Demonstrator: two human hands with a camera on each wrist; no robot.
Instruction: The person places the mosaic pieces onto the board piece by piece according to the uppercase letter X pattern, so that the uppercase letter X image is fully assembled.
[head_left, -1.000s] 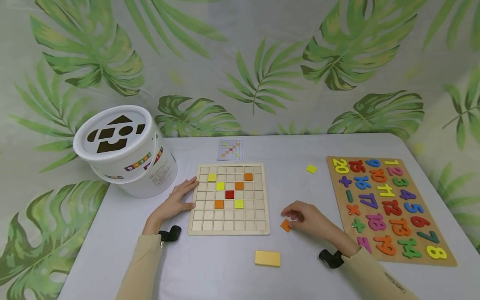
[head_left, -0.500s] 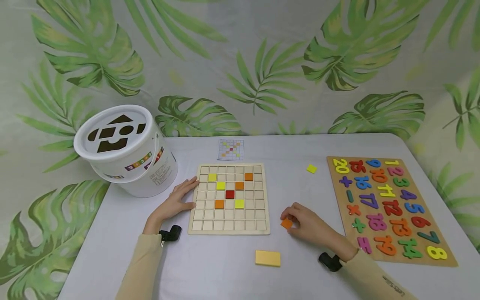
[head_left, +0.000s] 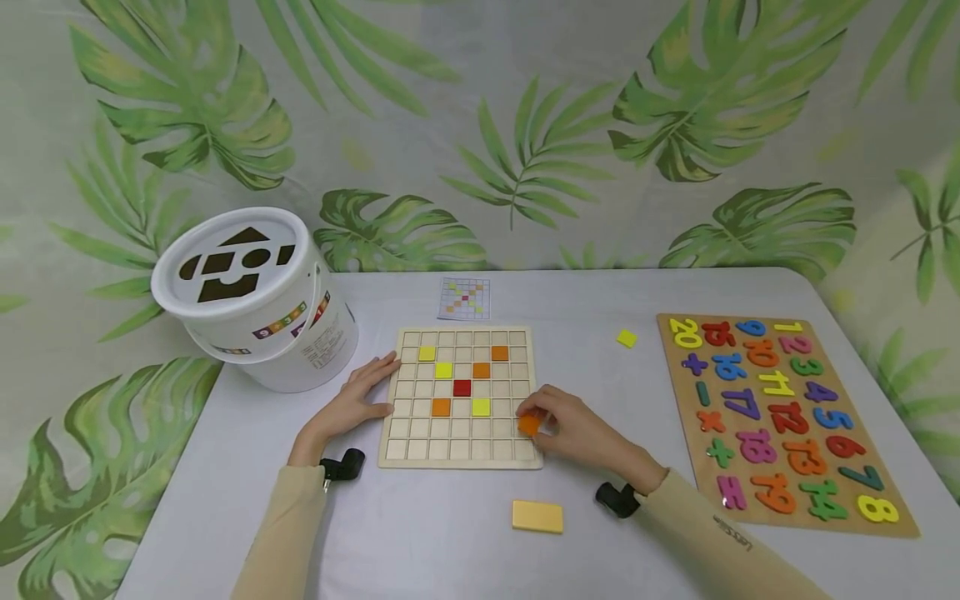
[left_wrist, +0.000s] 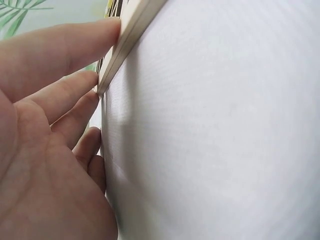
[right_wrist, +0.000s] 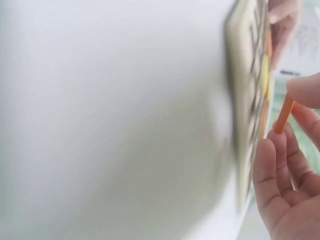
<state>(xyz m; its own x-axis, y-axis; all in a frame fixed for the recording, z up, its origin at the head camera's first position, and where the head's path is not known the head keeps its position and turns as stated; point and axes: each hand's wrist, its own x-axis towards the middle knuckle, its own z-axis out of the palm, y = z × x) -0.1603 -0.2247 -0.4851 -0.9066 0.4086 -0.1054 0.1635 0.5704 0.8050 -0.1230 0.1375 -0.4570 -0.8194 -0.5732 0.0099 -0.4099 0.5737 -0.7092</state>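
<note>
The right hand (head_left: 573, 432) pinches a thin, flat orange tile (head_left: 528, 424) between thumb and fingertips, over the right edge of the grid board (head_left: 459, 454), near its lower right corner; the right wrist view shows the tile edge-on, a slim orange sliver. The board is pale wood, square, cut into small square cells. Six tiles already sit in it: three orange, two yellow and one red in the middle. The left hand (head_left: 351, 403) lies flat on the table (head_left: 420, 533) with straight fingers pressed against the board's left edge, holding nothing.

The table has a smooth, matte grey-white top. One loose yellow tile (head_left: 626, 338) lies toward the far edge, between the two boards. One yellow rectangular block (head_left: 537, 516) lies near the front edge. A small paper pattern card (head_left: 463, 298) lies just behind the grid board. At the left edge stands one white plastic bucket (head_left: 258, 304), tilted, its lid cut with shape holes. By the right edge lies one wooden number board (head_left: 780, 417) filled with coloured numerals and signs.
</note>
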